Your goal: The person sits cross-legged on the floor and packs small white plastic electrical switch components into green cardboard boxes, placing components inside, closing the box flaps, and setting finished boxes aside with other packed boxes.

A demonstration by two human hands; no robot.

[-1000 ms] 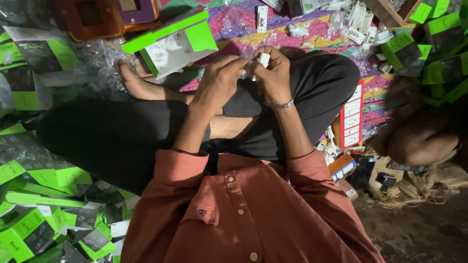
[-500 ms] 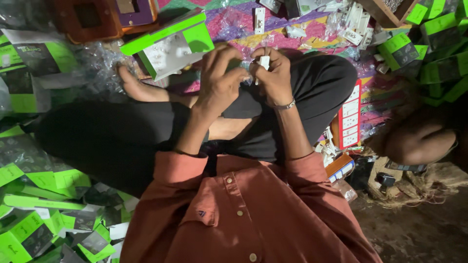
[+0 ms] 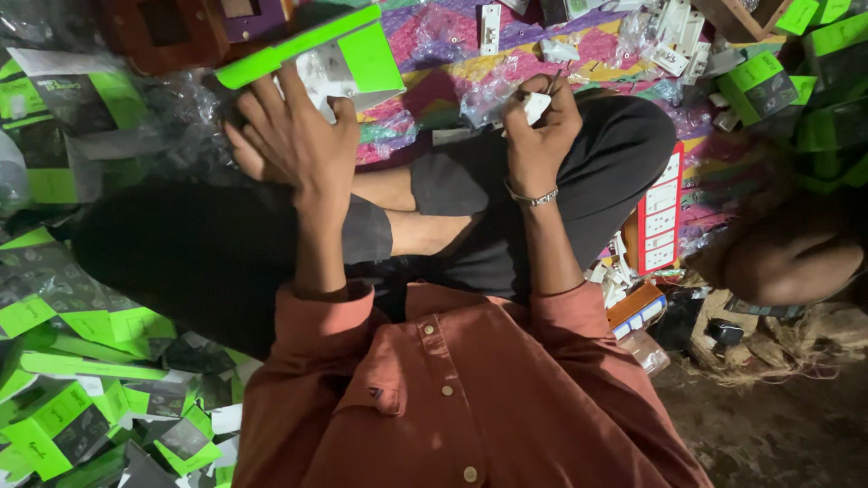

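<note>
packing step: left hand (image 3: 298, 136) spread open, reaching to green-and-white box (image 3: 348, 63) at upper left; right hand (image 3: 538, 136) pinches small white part (image 3: 537, 106), upper centre. likely next: seat part in box.

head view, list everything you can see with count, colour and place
open box: one, green and white, top centre, under the left fingertips
small part: one, white, in the right hand
flat box packs: many, green and grey, heaped at left
white switch parts: several, top right on the patterned cloth
switch card: one, red and white, right of the knee
bracelet: one, silver, right wrist
left hand: open, reaching to the box
right hand: shut on the part
</note>
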